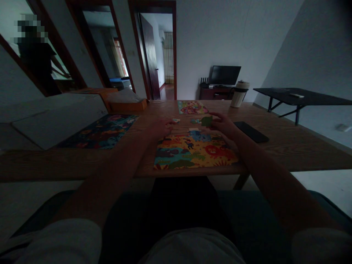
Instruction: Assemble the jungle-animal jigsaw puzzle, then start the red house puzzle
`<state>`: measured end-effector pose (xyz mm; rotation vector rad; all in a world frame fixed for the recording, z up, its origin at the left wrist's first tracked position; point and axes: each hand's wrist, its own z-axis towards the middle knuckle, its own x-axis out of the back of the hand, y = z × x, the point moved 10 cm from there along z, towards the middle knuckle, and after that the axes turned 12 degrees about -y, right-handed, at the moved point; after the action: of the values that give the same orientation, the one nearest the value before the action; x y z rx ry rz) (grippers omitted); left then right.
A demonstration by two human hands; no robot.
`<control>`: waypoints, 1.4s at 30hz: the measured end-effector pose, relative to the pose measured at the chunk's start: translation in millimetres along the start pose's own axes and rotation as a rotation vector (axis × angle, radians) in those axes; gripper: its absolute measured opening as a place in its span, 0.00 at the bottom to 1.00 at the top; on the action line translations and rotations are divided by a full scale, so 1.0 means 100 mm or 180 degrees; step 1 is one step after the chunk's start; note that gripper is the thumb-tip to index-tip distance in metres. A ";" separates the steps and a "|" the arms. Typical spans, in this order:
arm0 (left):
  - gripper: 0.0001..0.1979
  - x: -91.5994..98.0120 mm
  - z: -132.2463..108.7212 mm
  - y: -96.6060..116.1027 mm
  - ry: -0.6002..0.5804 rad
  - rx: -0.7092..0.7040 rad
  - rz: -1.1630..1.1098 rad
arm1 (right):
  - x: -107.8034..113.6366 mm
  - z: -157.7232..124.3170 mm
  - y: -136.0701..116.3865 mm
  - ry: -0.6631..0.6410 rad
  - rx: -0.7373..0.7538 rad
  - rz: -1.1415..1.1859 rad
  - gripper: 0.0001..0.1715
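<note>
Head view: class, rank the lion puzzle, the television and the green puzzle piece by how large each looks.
1. Lion puzzle, largest
2. Television
3. Green puzzle piece, in the right hand, smallest

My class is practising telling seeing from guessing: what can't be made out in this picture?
Head view:
Small piece by left hand: print, and whether gripped, too small and dim.
Green piece at right hand: markings too small and dim.
Puzzle: right edge partly hidden by right wrist.
Dark sheet: left part hidden by white box.
Left sleeve: cut off by bottom edge.
Person: head pixelated.
</note>
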<state>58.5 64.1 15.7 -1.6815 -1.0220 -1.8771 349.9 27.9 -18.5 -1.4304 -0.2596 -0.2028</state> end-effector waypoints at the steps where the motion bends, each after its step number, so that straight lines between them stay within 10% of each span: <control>1: 0.23 0.01 0.01 -0.05 0.0010 0.0026 0.0042 | 0.00 0.00 0.01 0.0008 -0.0030 -0.0044 0.30; 10: 0.17 -0.12 0.05 -0.54 -0.0553 0.0327 0.0254 | -0.09 0.06 -0.05 0.0086 -0.0262 -0.0114 0.19; 16: 0.18 -0.19 0.08 -0.57 -0.0661 0.0314 0.0175 | -0.76 0.34 -0.51 -0.0506 -0.0011 -0.0070 0.22; 23: 0.15 -0.14 0.04 -0.42 -0.0497 0.0256 0.0024 | -1.50 0.60 -0.33 -0.0572 -0.0110 -0.0856 0.20; 42: 0.18 -0.29 0.11 -0.17 -0.0601 -0.0634 0.0345 | -1.66 0.44 -0.38 -0.0885 0.0413 -0.2967 0.18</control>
<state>58.3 78.6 -16.2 -2.0183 -0.8153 -1.8276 177.8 63.4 -26.1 -1.1156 -1.1447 -0.7293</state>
